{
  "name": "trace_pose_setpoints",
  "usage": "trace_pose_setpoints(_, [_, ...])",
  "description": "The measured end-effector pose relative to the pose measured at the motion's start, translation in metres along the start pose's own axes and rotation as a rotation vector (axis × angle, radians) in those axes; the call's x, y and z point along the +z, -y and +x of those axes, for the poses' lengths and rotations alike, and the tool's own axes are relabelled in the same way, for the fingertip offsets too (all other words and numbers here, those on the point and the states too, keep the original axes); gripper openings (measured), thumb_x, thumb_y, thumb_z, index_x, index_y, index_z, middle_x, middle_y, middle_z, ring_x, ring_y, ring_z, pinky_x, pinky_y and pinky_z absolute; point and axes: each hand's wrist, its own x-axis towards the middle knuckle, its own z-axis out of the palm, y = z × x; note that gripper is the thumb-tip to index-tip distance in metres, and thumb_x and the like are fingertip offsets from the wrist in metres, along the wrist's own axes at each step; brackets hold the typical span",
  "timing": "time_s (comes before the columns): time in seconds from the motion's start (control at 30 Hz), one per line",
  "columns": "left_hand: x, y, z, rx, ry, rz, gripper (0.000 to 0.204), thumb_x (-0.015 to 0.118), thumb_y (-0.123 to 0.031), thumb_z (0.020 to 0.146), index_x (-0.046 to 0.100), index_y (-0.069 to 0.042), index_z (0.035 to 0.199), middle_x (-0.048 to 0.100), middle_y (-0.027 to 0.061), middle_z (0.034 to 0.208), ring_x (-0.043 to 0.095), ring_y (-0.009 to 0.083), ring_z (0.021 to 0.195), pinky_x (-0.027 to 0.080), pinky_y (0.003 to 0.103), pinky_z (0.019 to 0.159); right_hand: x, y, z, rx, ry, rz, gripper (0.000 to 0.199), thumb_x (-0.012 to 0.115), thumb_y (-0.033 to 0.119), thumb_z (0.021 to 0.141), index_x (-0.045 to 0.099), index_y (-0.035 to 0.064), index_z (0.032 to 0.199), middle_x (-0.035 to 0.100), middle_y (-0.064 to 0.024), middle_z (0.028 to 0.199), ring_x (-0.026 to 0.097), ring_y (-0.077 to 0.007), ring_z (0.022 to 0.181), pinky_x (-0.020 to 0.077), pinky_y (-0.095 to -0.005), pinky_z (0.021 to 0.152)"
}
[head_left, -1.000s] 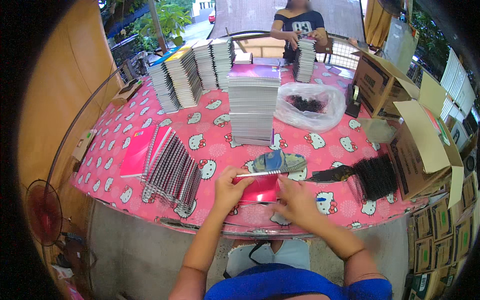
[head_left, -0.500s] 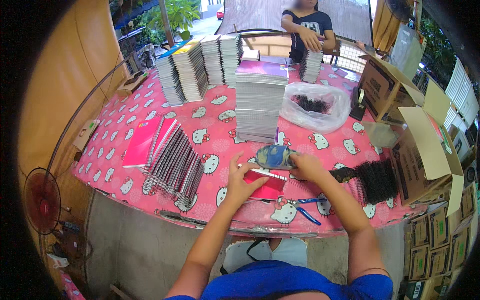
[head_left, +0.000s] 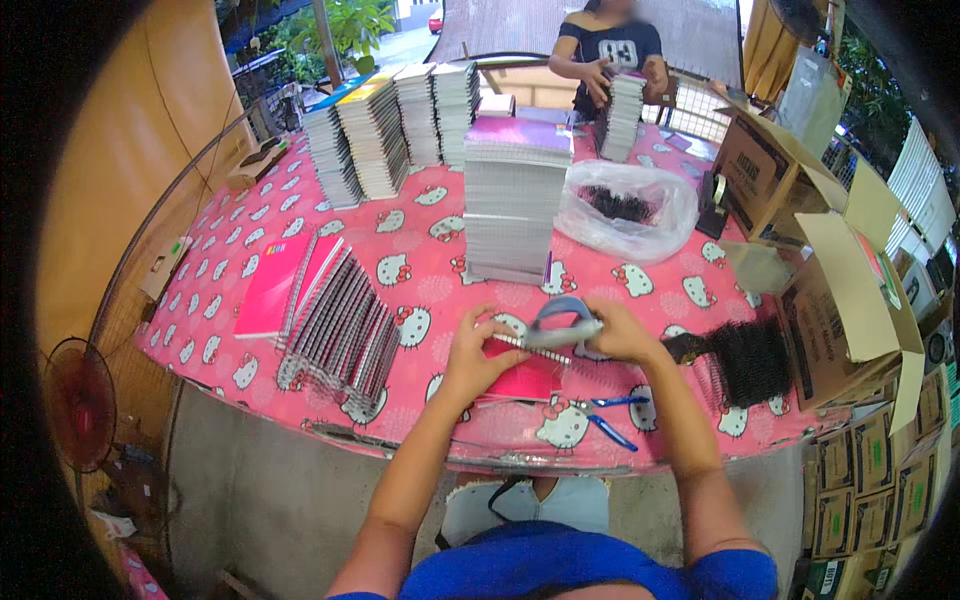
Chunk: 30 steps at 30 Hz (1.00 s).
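Two hands at work, ours, low on the pink worktop [head_left: 420, 240]. Writing first: we note pale lettering on the top cover of the pink pile [head_left: 345, 320] at left, a small coloured block on the purple-topped stack [head_left: 515, 220], dark print on the open box [head_left: 830, 320], green marks on the cartons [head_left: 875, 450] lower right. Most of it is too small for us to make out.

Our left hand [head_left: 485, 358] is clamped on the pink notebook [head_left: 525, 382], thumb at its bound edge, index finger spread away. The notebook lies in front of us, near the worktop's front edge. Our right hand [head_left: 615, 332] is closed on a grey-blue loop [head_left: 562, 308], just above that edge. Blue pliers [head_left: 612, 432] lie just right of the notebook. Across from us, a co-worker's hands [head_left: 597, 82] touch another stack [head_left: 625, 118].
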Motion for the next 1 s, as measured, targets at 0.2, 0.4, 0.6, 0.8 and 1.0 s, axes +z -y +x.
trace_pose_setpoints(0.2, [-0.003, 0.027, -0.005, -0.205, -0.080, -0.662, 0.028, 0.070, 0.005, 0.075, 0.064, -0.001, 0.102, 0.058, 0.0092, 0.118, 0.057, 0.0157, 0.104, 0.049, 0.027, 0.087, 0.007, 0.009, 0.024, 0.041, 0.082, 0.186, 0.040, 0.067, 0.003, 0.059, 0.061, 0.0047, 0.099, 0.066, -0.0120, 0.086, 0.063, -0.0237, 0.079, 0.0481, -0.0349, 0.072])
trace_pose_setpoints(0.4, [-0.017, 0.028, -0.013, -0.343, -0.073, -0.676, 0.037, 0.064, 0.007, 0.082, 0.059, 0.003, 0.118, 0.068, 0.0104, 0.101, 0.064, 0.0159, 0.088, 0.053, 0.027, 0.080, 0.020, 0.023, 0.036, 0.043, 0.053, -0.206, 0.042, 0.063, 0.003, 0.059, 0.059, 0.0049, 0.102, 0.066, -0.0193, 0.089, 0.063, -0.0371, 0.086, 0.0487, -0.0435, 0.072])
trace_pose_setpoints(0.6, [-0.016, 0.026, -0.012, -0.318, -0.028, -0.857, 0.029, 0.067, 0.005, 0.080, 0.062, 0.003, 0.109, 0.068, 0.0120, 0.099, 0.064, 0.0157, 0.086, 0.054, 0.027, 0.077, 0.004, -0.025, 0.009, 0.250, -0.232, -0.854, 0.049, 0.063, 0.001, 0.067, 0.053, 0.0065, 0.114, 0.060, -0.0194, 0.110, 0.056, -0.0389, 0.104, 0.0477, -0.0460, 0.080])
trace_pose_setpoints(0.8, [-0.024, -0.036, -0.026, -0.011, -0.324, -0.395, 0.019, 0.072, 0.003, 0.076, 0.066, 0.000, 0.094, 0.069, 0.0104, 0.093, 0.065, 0.0147, 0.085, 0.052, 0.025, 0.073, 0.022, 0.005, -0.090, 0.012, -0.249, -0.760, 0.058, 0.069, 0.020, 0.073, 0.046, 0.0037, 0.124, 0.047, -0.0249, 0.123, 0.046, -0.0423, 0.110, 0.0368, -0.0515, 0.094])
trace_pose_setpoints(1.0, [0.002, -0.029, -0.044, 0.204, -0.119, -0.042, 0.025, 0.076, 0.001, 0.070, 0.067, 0.000, 0.093, 0.068, 0.0127, 0.099, 0.066, 0.0189, 0.085, 0.053, 0.029, 0.077, 0.056, 0.031, -0.146, 0.195, -0.114, -0.763, 0.050, 0.067, 0.027, 0.078, 0.052, 0.0025, 0.119, 0.053, -0.0205, 0.111, 0.049, -0.0392, 0.105, 0.0391, -0.0469, 0.089])
